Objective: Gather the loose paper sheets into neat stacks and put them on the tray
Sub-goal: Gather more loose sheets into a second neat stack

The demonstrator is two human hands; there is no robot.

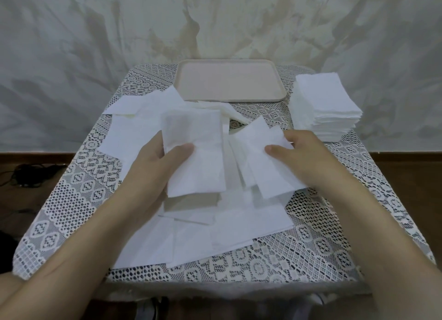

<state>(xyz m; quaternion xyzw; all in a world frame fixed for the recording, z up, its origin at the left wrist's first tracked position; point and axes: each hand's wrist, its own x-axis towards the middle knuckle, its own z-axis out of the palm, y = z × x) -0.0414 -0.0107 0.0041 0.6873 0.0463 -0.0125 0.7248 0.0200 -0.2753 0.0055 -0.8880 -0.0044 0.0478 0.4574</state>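
Head view shows the left hand (153, 169) grasping a small sheaf (195, 157), thumb on top, while the right hand (311, 157) pinches a single sheet (267, 169) just beside it, likely to lay it onto that sheaf. Thin white loose sheets (227, 226) overlap askew across the near cloth (311, 248); a squared stack (327, 109) sits far right, the tray (229, 100) far centre, without paper.
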